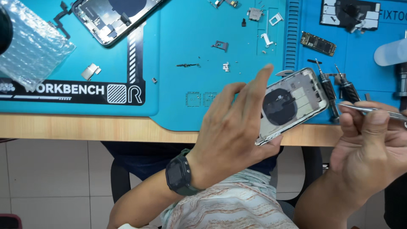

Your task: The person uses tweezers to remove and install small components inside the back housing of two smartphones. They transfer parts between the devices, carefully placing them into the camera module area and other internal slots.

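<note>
Phone housing [292,104] held at the tabletop [85,127] edge.
Left hand [237,127] fingers close round its rim; right hand [369,144] pinches tweezers [373,110]. Light, stiff, probably fragile inside: best gripped by the edges.

Left hand [237,127]: my fingers spread and raised, thumb tucked under, wrist bent.
Right hand [373,144]: my fingers pinched together, knuckles up.

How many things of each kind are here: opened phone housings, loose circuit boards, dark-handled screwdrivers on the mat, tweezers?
Opened phone housings: 2, one in the left hand, one at the mat's top
Loose circuit boards: 1
Dark-handled screwdrivers: 2
Tweezers: 1, in the right hand
Total: 6
</note>
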